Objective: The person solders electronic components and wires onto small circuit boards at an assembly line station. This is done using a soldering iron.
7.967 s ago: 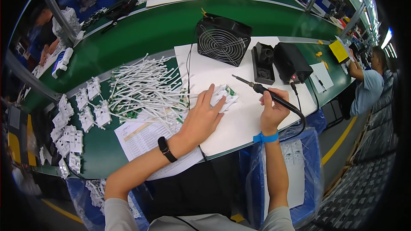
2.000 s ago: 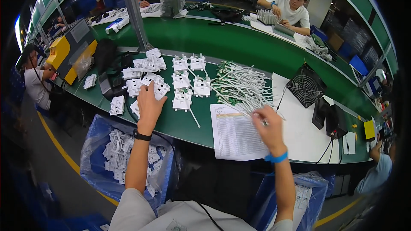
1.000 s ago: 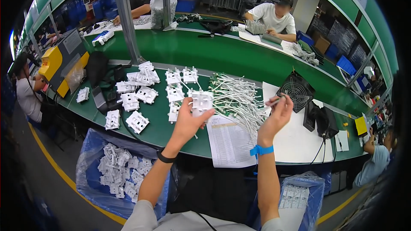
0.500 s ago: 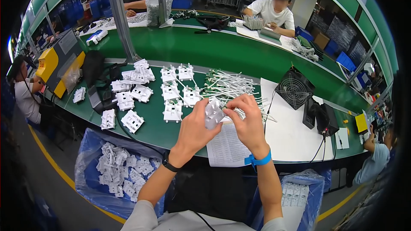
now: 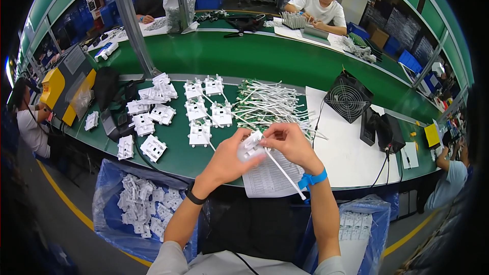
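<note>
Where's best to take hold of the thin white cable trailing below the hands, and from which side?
Probably its middle, from the person's side: the thin white cable slants down and right, exposed there, while the left hand and right hand crowd its upper end at the white plastic housing.

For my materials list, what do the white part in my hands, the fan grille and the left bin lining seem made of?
White part: probably smooth moulded plastic, judging by its raised detail. Fan grille: likely metal wire, given its thin concentric rings; coating unclear. Left bin lining: apparently plastic film, glossy, see-through and crumpled.
</note>
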